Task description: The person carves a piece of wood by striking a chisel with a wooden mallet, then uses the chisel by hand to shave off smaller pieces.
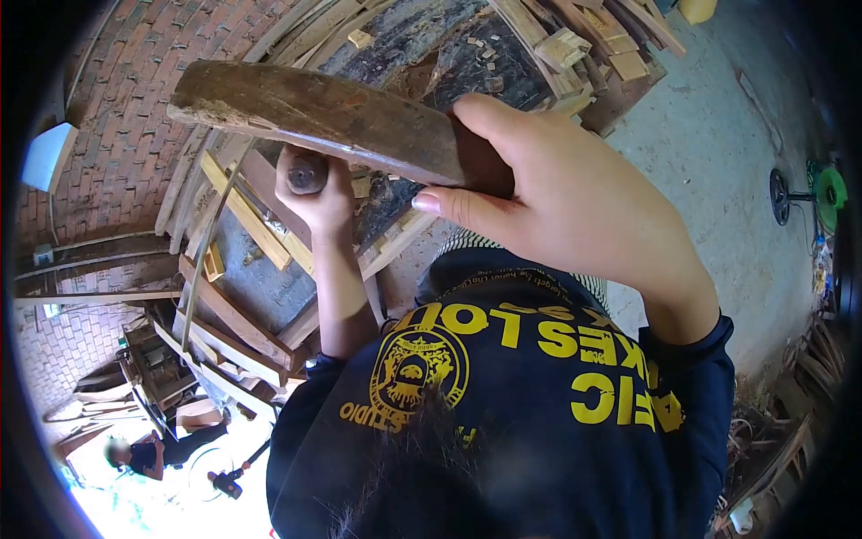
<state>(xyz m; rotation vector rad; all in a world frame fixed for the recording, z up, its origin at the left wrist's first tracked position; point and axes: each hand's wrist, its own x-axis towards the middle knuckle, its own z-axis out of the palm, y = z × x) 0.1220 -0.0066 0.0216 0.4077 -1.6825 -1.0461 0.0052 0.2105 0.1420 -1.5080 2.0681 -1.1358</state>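
Note:
A long, worn, dark brown wooden block [314, 112] is held up across the view, its left end blunt and scuffed. My right hand [548, 171] is closed around the block's right end, with the thumb along the near edge and a finger over the top. Just under the block's middle, my left hand [316, 202] makes a fist around a dark handle [308, 174], whose round end faces me. Whether that handle is joined to the block is hidden.
Wooden strips and offcuts [247, 220] surround a dark, littered work surface [404, 54]. More timber [620, 54] is stacked at the upper right. A brick wall [135, 117] stands at left. A green wheel-like object [831, 196] is at far right. Another person [148, 456] is at the lower left.

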